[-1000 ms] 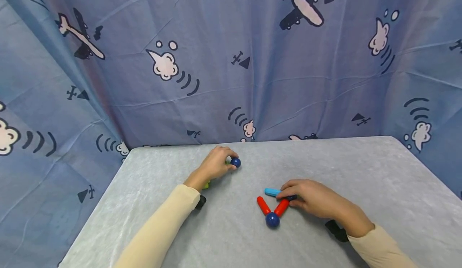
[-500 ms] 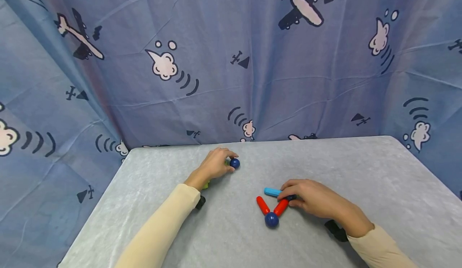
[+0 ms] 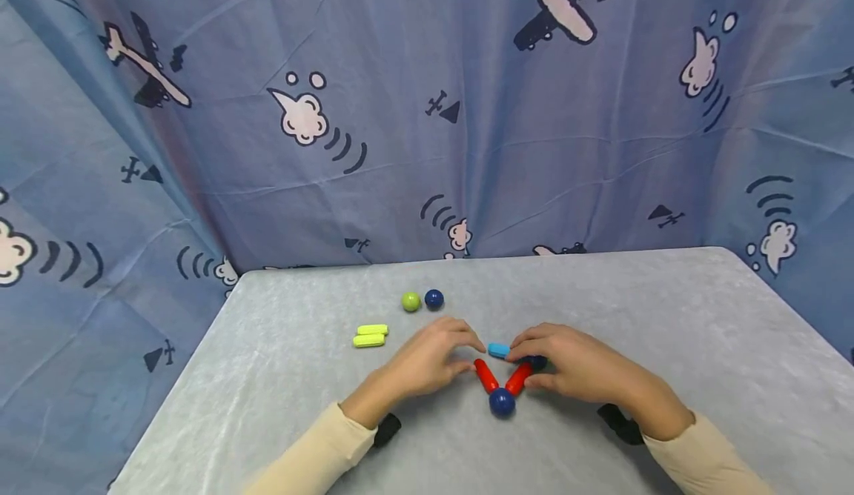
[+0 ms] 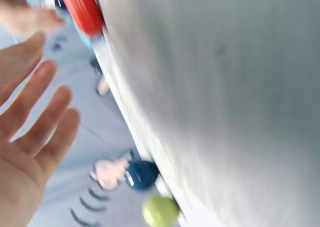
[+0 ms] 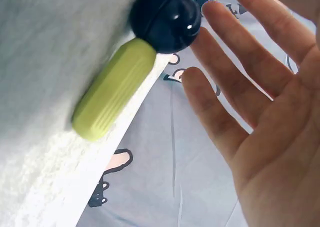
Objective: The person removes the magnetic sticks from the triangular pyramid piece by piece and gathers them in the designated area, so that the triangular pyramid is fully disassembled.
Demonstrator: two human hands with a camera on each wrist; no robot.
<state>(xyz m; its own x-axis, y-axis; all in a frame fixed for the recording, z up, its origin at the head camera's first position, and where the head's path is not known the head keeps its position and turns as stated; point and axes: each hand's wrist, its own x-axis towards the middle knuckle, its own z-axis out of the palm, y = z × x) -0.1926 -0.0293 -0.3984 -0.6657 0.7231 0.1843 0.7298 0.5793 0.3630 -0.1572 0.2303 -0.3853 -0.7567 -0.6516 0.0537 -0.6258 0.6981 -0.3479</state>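
Note:
Two red rods, a left one (image 3: pixel 485 376) and a right one (image 3: pixel 519 379), form a V from a dark blue ball (image 3: pixel 502 402). The right rod's far end meets another dark blue ball (image 5: pixel 165 19), partly under my right hand (image 3: pixel 570 361). A yellow-green rod (image 5: pixel 115 89) extends from that ball in the right wrist view; a light blue rod (image 3: pixel 497 350) lies by the right fingertips. My right fingers are spread, nearly straight, around that ball; whether they touch it is unclear. My left hand (image 3: pixel 430 358), fingers apart and holding nothing, is beside the left red rod's free end.
Farther back on the grey-white table (image 3: pixel 634 317) sit a green ball (image 3: pixel 411 301) and a loose dark blue ball (image 3: pixel 434 299). Two yellow-green rods (image 3: pixel 370 336) lie side by side at left. A patterned blue curtain (image 3: pixel 400 110) hangs behind the table.
My left hand has left the green and blue balls at the back and come toward the red rods. My right hand stays in place, its thumb and fingers spread wider.

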